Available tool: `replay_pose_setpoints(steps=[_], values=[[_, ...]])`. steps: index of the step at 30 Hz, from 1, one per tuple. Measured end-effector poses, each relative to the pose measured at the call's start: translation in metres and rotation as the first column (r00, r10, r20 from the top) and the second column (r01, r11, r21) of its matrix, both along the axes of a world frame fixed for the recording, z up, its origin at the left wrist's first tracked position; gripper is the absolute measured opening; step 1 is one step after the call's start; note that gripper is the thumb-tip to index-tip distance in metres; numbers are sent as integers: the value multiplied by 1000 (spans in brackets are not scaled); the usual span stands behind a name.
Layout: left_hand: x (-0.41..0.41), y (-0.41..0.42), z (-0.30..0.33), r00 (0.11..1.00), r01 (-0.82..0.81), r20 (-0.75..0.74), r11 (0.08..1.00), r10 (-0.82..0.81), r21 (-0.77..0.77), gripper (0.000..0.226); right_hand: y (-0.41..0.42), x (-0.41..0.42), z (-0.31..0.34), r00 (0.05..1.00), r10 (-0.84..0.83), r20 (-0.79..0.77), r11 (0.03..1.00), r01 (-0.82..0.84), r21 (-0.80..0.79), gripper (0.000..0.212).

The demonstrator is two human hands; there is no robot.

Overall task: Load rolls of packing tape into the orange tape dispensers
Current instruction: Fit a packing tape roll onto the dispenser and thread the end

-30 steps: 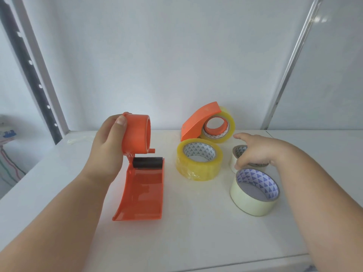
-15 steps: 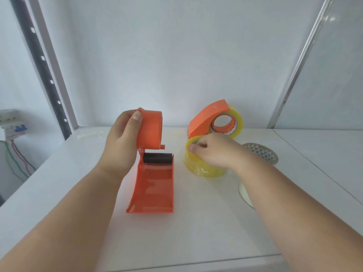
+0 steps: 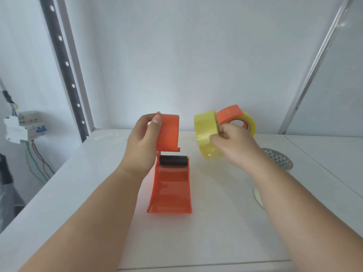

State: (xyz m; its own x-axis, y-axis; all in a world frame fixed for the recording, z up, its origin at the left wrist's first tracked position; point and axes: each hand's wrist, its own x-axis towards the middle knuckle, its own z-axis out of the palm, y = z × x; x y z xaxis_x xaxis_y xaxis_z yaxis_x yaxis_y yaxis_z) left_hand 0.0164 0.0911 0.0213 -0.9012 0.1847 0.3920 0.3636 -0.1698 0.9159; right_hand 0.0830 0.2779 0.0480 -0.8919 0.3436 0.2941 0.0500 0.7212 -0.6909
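Two grips closed | left hand (image 3: 141, 142) clasps dispenser (image 3: 170, 173) hub | right hand (image 3: 233, 146) holds lifted yellow roll (image 3: 205, 132)

The right hand (image 3: 233, 142), which a second ago reached out over the white rolls and half a second ago settled on the yellow tape roll (image 3: 206, 134) lying flat on the white table (image 3: 216, 232), now grips that roll and has lifted it clear of the surface. The roll has turned from flat to standing on edge (its broad yellow band faces the camera), with the fingers hooked at its right rim. It has risen to about the height of the left hand (image 3: 143, 142) and sits just right of what that hand holds.
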Motion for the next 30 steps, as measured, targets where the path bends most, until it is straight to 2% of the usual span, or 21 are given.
replay_pose_setpoints(steps=[2, 4, 6, 8, 10, 12, 15, 17, 22, 25, 28, 30], values=[[0, 1, 0, 1000, 5, 1, 1000, -5, 2, 21, -6, 9, -5, 984, 121, -127, 980, -139, -143, 5], [-1, 1, 0, 1000, 8, 13, 1000, -8, 4, 27, -13, 15, -10, 946, 232, -228, 923, -288, -254, 21], [-3, 1, -1, 1000, 8, 12, 1000, -8, 15, 33, -18, 19, -17, 917, 277, -287, 906, -349, -239, 28], [-4, 1, -1, 1000, 15, 16, 1000, -15, 25, 36, -24, 20, -24, 894, 299, -334, 921, -362, -144, 28], [-5, 1, -2, 1000, 23, 20, 999, -24, 21, 36, -30, 18, -32, 880, 307, -361, 920, -372, -124, 30], [-6, 1, -3, 999, 24, 23, 999, -25, 21, 39, -35, 15, -37, 882, 320, -347, 922, -374, -101, 31], [-9, 0, -3, 999, 43, 13, 999, -43, 22, 36, -39, 11, -42, 882, 352, -312, 932, -361, 32, 27], [-9, 1, -3, 998, 67, -20, 998, -67, -7, 36, -43, 8, -44, 885, 359, -298, 933, -352, 78, 32], [-12, 2, -8, 988, 146, -46, 986, -150, -84, 64, -55, 1, -42, 898, 356, -259, 930, -312, 196, 51], [-10, -1, -5, 970, 238, -22, 966, -241, -105, 64, -53, -5, -43, 913, 345, -216, 922, -288, 259, 48], [-9, 0, -5, 945, 320, -28, 940, -325, -122, 56, -48, -7, -43, 912, 368, -183, 913, -317, 258, 39], [-11, 1, -9, 934, 349, -36, 928, -356, -130, 62, -48, -3, -38, 894, 424, -146, 895, -389, 218, 41]])
